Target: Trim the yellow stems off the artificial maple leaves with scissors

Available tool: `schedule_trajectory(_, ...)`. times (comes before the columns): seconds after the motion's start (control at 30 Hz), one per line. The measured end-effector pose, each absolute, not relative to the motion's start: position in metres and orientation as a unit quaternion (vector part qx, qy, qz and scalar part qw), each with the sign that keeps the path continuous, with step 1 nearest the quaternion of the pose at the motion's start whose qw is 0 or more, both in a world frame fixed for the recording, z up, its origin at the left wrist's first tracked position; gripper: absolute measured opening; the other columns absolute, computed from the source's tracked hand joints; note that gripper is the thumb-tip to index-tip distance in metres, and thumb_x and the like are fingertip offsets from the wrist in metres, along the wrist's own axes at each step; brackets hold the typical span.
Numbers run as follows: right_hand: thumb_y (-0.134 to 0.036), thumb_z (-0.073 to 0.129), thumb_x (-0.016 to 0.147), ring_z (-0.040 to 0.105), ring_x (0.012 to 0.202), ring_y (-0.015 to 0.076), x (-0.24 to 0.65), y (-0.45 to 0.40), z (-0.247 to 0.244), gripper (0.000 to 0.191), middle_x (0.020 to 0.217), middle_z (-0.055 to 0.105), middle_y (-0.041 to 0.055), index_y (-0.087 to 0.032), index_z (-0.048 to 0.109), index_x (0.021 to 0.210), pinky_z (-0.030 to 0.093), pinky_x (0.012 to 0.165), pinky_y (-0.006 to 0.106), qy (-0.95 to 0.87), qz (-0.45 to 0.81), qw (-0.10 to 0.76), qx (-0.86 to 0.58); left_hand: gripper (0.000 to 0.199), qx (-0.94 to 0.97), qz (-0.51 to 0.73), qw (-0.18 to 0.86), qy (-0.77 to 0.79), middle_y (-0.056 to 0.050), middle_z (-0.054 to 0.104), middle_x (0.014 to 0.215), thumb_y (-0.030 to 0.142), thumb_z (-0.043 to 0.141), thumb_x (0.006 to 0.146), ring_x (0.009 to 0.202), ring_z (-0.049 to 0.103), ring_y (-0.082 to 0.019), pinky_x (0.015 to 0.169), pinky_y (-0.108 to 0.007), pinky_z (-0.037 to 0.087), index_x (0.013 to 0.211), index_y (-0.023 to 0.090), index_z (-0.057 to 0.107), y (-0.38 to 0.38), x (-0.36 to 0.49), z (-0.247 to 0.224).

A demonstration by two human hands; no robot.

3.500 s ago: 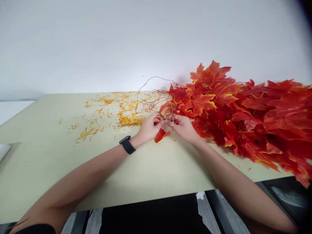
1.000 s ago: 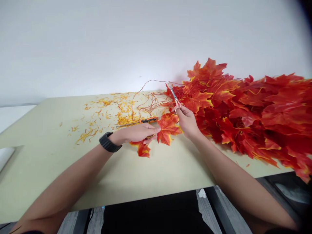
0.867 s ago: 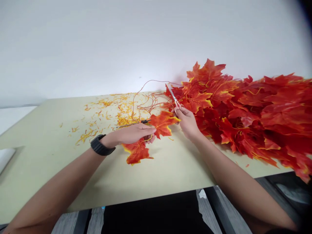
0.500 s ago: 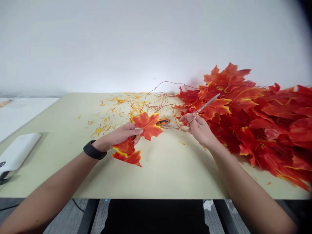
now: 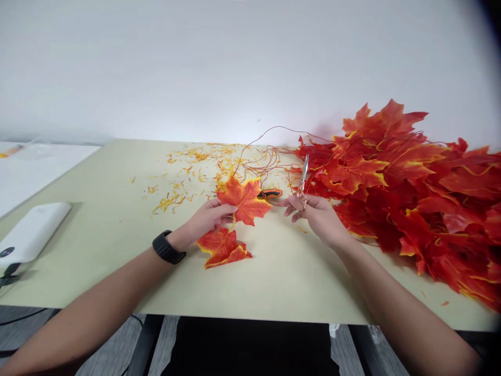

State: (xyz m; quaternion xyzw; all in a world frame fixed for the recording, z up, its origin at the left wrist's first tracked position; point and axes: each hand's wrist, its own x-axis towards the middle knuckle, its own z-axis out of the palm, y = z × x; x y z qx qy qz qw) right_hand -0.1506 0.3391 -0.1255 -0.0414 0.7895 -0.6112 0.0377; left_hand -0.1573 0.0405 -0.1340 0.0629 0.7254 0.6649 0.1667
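Note:
My left hand (image 5: 209, 219) pinches an artificial maple leaf (image 5: 245, 201), orange-red with yellow edges. Below it hangs a second maple leaf (image 5: 223, 246), joined by a yellow stem and partly folded. To the right, my right hand (image 5: 313, 213) is closed around the handles of a pair of scissors (image 5: 303, 177), whose blades point up and away from me. The scissors and the held leaf are apart. Just behind the leaf lies an orange-and-black handled tool (image 5: 271, 194), its far end hidden by the leaf.
A large heap of red maple leaves (image 5: 407, 198) fills the right side, with thin red-brown cords (image 5: 270, 162) trailing left. Yellow and orange clippings (image 5: 195, 156) litter the back of the table (image 5: 97, 245). A white power bank-like device (image 5: 37, 230) with a cable lies at the left.
The scissors have swung from pointing right to pointing nearly straight up. The lower leaf has swung right beneath the held one. The whole view has shifted slightly.

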Motion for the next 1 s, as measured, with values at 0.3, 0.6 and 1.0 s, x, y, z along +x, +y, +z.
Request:
schedule_trajectory(0.3,-0.081,0.08,0.08,0.071,0.102,0.0263,-0.145,0.322,-0.132,0.062,0.117,0.08,0.0133,-0.023,0.088,0.098,0.06,0.076,0.035,0.785,-0.611,0.084,-0.051,0.022,0.01,0.683,0.24,0.69,0.0,0.066,0.07,0.035,0.079,0.085,0.054,0.047,-0.005,0.047,-0.019,0.034,0.083,0.016,0.07,0.06,-0.14,-0.132)
schedule_trajectory(0.6,-0.076,0.087,0.074,0.067,0.083,0.0191,-0.142,0.318,-0.134,0.058,0.098,0.078,0.0097,-0.019,0.084,0.086,0.059,0.07,0.031,0.756,-0.644,0.103,-0.056,0.034,0.013,0.687,0.219,0.693,-0.002,0.069,0.079,0.046,0.083,0.083,0.058,0.052,-0.006,0.049,-0.018,0.041,0.092,0.015,0.072,0.058,-0.142,-0.145)
schedule_trajectory(1.0,-0.066,0.089,0.073,0.054,0.071,0.0135,-0.141,0.307,-0.142,0.05,0.079,0.066,0.0035,-0.018,0.073,0.071,0.05,0.068,0.029,0.764,-0.639,0.082,-0.041,0.04,0.032,0.757,0.22,0.615,-0.005,0.075,0.09,0.044,0.091,0.075,0.074,0.067,-0.012,0.061,-0.022,0.051,0.096,0.015,0.072,0.061,-0.141,-0.151)
